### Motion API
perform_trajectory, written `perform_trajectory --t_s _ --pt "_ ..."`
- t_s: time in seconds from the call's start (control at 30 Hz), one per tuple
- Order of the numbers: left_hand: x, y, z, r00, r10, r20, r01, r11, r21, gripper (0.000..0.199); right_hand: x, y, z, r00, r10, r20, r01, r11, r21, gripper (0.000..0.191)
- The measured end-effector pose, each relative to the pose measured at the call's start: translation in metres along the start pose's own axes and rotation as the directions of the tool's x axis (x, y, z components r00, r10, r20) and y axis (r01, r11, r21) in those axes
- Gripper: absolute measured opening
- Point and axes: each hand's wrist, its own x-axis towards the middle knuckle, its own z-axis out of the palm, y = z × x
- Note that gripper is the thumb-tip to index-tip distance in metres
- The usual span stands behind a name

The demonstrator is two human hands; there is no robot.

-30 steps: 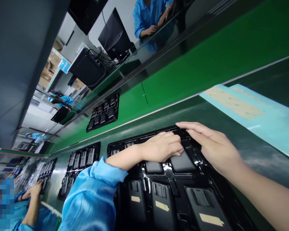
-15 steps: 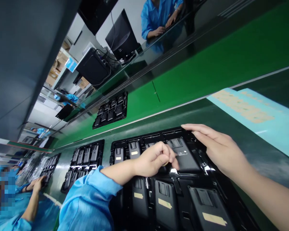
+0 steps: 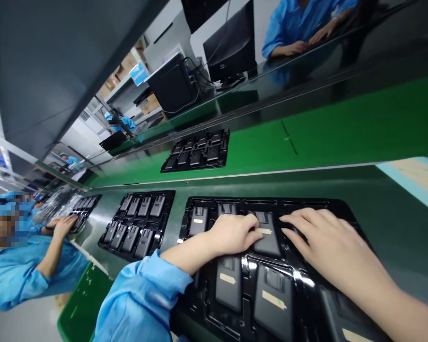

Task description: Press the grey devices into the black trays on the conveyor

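Left hand (image 3: 233, 233) lies fingers-down, pressing a black unit (image 3: 267, 232) in the far row of the near black tray (image 3: 328, 205); right hand (image 3: 328, 244) rests flat, released, just right of it. A second tray (image 3: 137, 219) sits left on the desk (image 3: 395, 209).

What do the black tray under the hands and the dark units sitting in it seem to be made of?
The black tray looks like thin, glossy moulded plastic: bright glints run along its ridges. The dark units look like matte hard plastic, dull grey, each with a small tan label. The left hand and right hand rest on them.
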Motion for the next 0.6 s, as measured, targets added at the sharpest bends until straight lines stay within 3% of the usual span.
perform_trajectory --t_s 0.17,0.3,0.47,0.6 --pt "-0.013 0.002 0.007 0.988 0.147 0.045 -0.153 0.972 0.179 0.033 -0.004 -0.011 0.017 0.998 -0.025 0.065 0.028 0.998 -0.051 0.050" --pt "-0.027 0.012 0.014 0.985 0.169 0.041 -0.174 0.941 0.292 0.045 -0.006 -0.016 0.019 0.992 0.051 0.113 -0.039 0.993 -0.110 0.052" --pt "-0.028 0.015 0.021 0.975 0.217 -0.057 -0.193 0.939 0.285 0.043 -0.006 -0.019 0.015 0.964 0.191 0.185 -0.154 0.968 -0.199 0.040" --pt "-0.027 0.022 0.031 0.949 0.232 -0.213 -0.163 0.941 0.297 0.042 -0.009 -0.021 0.017 0.947 0.205 0.248 -0.146 0.961 -0.236 0.037"
